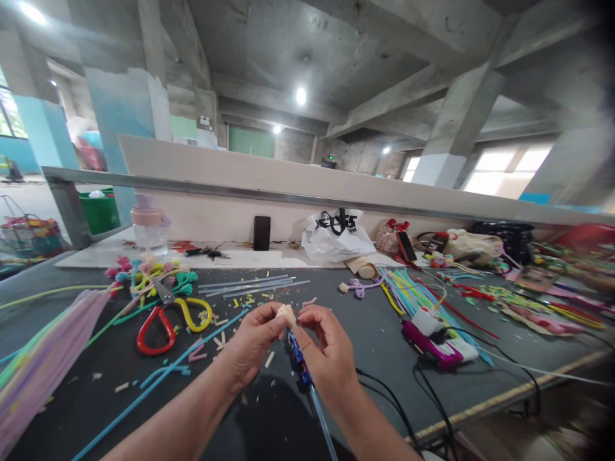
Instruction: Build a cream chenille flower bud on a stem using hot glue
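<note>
A small cream-coloured piece (pixel 287 315) is pinched between the fingertips of my left hand (pixel 259 339) and my right hand (pixel 327 346), above the dark table. Just below it, partly behind my right hand, is a blue glue gun (pixel 298 360); a clear stick (pixel 321 416) runs from its lower end. To the left lie scissors (pixel 156 330) with one red and one yellow handle. A long blue fuzzy stem (pixel 163 381) passes left of my left forearm.
Clear sticks (pixel 254 285) lie behind my hands among scraps. Coloured stems (pixel 418 298) and a purple power strip (pixel 432 346) with black cables are at right. A phone (pixel 262 233), a white bag (pixel 336 235) and a bottle (pixel 150 229) stand at the back.
</note>
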`<state>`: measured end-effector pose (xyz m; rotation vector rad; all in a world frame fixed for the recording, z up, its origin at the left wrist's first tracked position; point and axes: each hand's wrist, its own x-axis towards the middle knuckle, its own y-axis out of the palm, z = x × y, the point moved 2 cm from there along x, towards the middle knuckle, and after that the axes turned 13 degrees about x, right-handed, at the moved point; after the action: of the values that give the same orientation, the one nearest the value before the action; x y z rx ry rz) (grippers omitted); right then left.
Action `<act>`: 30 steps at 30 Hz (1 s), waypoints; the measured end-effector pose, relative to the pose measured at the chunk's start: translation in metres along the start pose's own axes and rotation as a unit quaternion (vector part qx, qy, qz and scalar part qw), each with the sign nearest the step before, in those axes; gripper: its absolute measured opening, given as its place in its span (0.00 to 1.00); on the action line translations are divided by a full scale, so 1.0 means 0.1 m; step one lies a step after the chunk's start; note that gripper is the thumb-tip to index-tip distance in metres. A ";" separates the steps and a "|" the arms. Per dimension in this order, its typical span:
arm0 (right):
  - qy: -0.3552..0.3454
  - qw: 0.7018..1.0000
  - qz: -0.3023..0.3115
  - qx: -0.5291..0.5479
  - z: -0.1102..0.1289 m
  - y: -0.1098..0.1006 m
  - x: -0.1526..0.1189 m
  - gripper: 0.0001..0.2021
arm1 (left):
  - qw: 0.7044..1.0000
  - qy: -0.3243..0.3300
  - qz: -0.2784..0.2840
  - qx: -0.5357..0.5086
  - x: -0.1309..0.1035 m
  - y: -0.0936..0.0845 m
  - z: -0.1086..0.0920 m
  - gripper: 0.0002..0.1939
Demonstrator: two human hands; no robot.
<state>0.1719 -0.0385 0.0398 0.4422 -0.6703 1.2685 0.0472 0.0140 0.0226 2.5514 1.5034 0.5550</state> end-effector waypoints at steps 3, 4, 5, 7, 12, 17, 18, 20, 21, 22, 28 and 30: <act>-0.106 0.988 0.017 -0.108 0.04 0.02 -0.02 0.03 | 1.000 0.001 0.007 -0.012 0.00 0.01 0.01 0.10; -0.127 0.983 0.019 -0.129 0.05 0.02 -0.02 0.04 | 1.000 0.003 0.010 -0.018 0.00 0.02 0.01 0.09; -0.140 0.979 0.022 -0.144 0.05 0.02 -0.02 0.05 | 1.000 0.005 0.011 -0.025 -0.01 0.02 0.01 0.09; -0.153 0.974 0.026 -0.165 0.06 0.03 -0.02 0.06 | 0.999 0.005 0.011 -0.034 -0.01 0.02 0.01 0.09; -0.195 0.958 0.032 -0.209 0.08 0.03 -0.03 0.08 | 0.999 0.000 0.011 -0.041 -0.01 0.02 0.02 0.09; -0.247 0.933 0.045 -0.257 0.09 0.04 -0.04 0.09 | 0.999 0.003 0.013 -0.044 -0.01 0.01 0.05 0.08; -0.248 0.931 0.046 -0.264 0.09 0.05 -0.04 0.09 | 0.999 0.000 0.013 -0.042 0.00 0.01 0.05 0.08; -0.239 0.931 0.047 -0.272 0.08 0.05 -0.04 0.09 | 0.999 -0.007 0.012 -0.031 0.00 0.00 0.06 0.08; -0.229 0.933 0.051 -0.273 0.08 0.05 -0.03 0.08 | 1.000 -0.009 0.011 -0.020 0.00 0.00 0.06 0.09; -0.216 0.936 0.056 -0.274 0.08 0.05 -0.03 0.08 | 1.000 -0.008 0.006 -0.007 0.01 -0.01 0.05 0.09; -0.090 0.974 0.016 -0.207 0.08 -0.03 0.03 0.10 | 0.998 0.010 -0.019 0.060 0.02 -0.06 0.02 0.10; -0.043 0.984 0.018 -0.173 0.05 -0.03 0.03 0.09 | 0.997 0.014 -0.021 0.076 0.02 -0.07 0.02 0.10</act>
<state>0.1746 -0.0403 0.0458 0.1981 -0.9564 1.1430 0.0436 0.0193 0.0190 2.6263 1.6666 0.4914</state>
